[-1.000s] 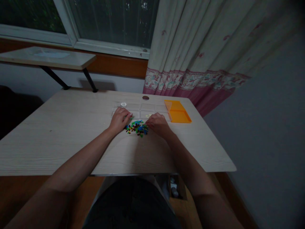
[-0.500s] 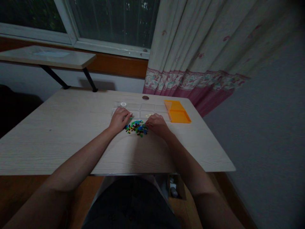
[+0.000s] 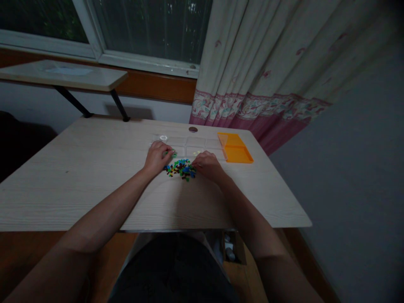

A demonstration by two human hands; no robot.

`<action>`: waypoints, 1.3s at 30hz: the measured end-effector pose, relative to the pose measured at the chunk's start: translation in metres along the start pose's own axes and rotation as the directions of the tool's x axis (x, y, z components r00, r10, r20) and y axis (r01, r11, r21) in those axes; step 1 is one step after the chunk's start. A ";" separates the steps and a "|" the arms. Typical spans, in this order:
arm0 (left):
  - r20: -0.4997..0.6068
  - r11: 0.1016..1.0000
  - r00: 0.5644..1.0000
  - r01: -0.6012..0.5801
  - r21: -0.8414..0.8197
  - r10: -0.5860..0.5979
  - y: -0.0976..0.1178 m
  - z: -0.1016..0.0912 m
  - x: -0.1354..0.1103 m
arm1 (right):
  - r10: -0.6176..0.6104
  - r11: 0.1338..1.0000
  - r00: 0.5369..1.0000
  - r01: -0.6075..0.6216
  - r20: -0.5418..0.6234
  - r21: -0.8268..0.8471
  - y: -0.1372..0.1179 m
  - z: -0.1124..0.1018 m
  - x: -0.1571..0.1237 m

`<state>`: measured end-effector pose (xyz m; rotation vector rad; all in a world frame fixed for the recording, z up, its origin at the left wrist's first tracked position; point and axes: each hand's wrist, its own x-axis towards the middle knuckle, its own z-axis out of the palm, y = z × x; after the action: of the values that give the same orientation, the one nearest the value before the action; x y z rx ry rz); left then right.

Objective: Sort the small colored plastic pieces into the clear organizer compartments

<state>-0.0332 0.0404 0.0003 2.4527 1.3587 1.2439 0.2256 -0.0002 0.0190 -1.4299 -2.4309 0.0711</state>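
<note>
A loose pile of small blue, green, yellow and dark pieces [image 3: 180, 169] lies on the table between my hands. Behind it is a clear plastic divided tray [image 3: 186, 146], with green pieces in a near left compartment and a few pale yellow ones farther right. My left hand [image 3: 155, 158] rests at the tray's near left corner, fingers bent together close to the green pieces. Whatever those fingers hold is too small to make out. At the pile's right edge, my right hand [image 3: 207, 163] has its fingertips pinched together; anything between them is hidden.
Orange trays or lids [image 3: 239, 154] adjoin the clear tray's right end. A dark round disc [image 3: 193, 129] sits near the back edge of the pale wooden table [image 3: 94, 176]. At the back left stands a raised shelf [image 3: 104, 80] on black legs. A curtain [image 3: 252, 101] hangs behind.
My left fingers have shifted slightly at the tray's corner, so more of the green pieces show. The right hand has moved slightly left at the pile's edge.
</note>
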 end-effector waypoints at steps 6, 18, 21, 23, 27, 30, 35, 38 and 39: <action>-0.002 1.000 1.000 -0.005 -0.009 0.005 -0.001 0.000 -0.001 | -0.013 1.000 0.999 0.013 0.030 -0.008 0.000 -0.001 0.000; 0.013 0.999 0.999 0.041 0.015 -0.041 -0.002 0.000 0.000 | -0.002 1.000 0.998 0.003 0.066 -0.014 -0.008 -0.008 0.000; 0.007 0.999 0.999 0.052 0.017 -0.052 -0.003 0.000 0.000 | 0.008 1.000 0.999 -0.008 0.041 0.005 -0.006 -0.009 0.000; 0.007 0.998 0.999 0.054 0.022 -0.054 -0.003 0.001 0.000 | 0.015 1.000 1.000 -0.015 0.020 0.009 -0.005 -0.009 0.001; 0.001 0.998 0.999 0.053 0.024 -0.053 -0.004 0.001 0.000 | 0.021 1.000 1.000 -0.020 -0.017 0.019 -0.005 -0.008 0.000; -0.003 0.998 0.999 0.053 0.024 -0.053 -0.004 0.001 0.000 | 0.031 0.999 0.998 -0.029 -0.055 0.026 -0.003 -0.006 0.000; 0.014 0.999 0.999 -0.034 -0.011 0.034 0.002 -0.003 -0.001 | 0.078 0.979 0.980 -0.040 -0.183 0.202 0.001 0.005 0.006; 0.076 0.985 0.984 -0.159 -0.061 0.163 0.014 -0.006 -0.001 | 0.111 0.919 0.967 -0.012 -0.229 0.395 0.000 0.013 0.012; 0.106 0.977 0.972 -0.201 -0.078 0.208 0.019 -0.008 -0.001 | 0.124 0.895 0.965 -0.009 -0.230 0.447 -0.001 0.015 0.013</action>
<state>-0.0260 0.0255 0.0124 2.6254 1.0417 1.1459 0.2149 0.0123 0.0086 -1.2261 -1.9904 0.4066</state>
